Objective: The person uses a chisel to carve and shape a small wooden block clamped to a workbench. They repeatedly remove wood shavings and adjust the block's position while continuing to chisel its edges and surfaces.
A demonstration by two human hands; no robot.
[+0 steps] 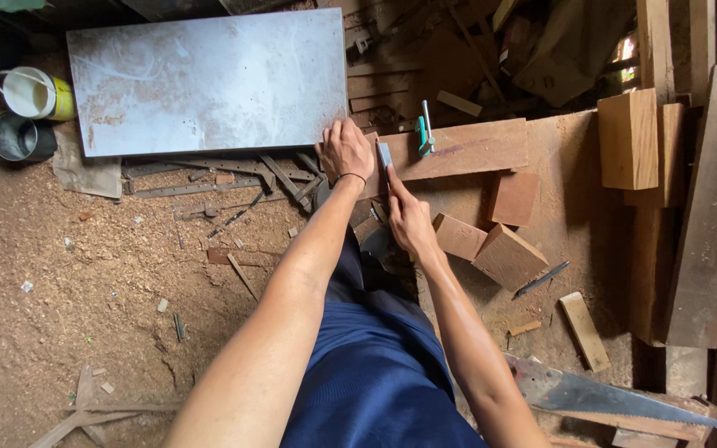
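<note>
The left hand (347, 151) lies spread flat on a brown wood board (466, 148). The right hand (408, 217) pinches a small flat metal tool (384, 155) against it. A green clamp (426, 133) sits just past the hands.

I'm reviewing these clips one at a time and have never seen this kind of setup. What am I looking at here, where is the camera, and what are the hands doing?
There is no machine here: a person wears a camera on the head, so the one picture looks straight down at their own arms and lap. They work in a woodworking spot with sawdust on the ground. The left hand presses on the end of a reddish wooden board, which a small green clamp grips. The right hand holds a small flat grey tool against that end; what kind of tool is hard to tell. Nearby lie a grey metal sheet, wood blocks, a handsaw and two buckets.
</note>
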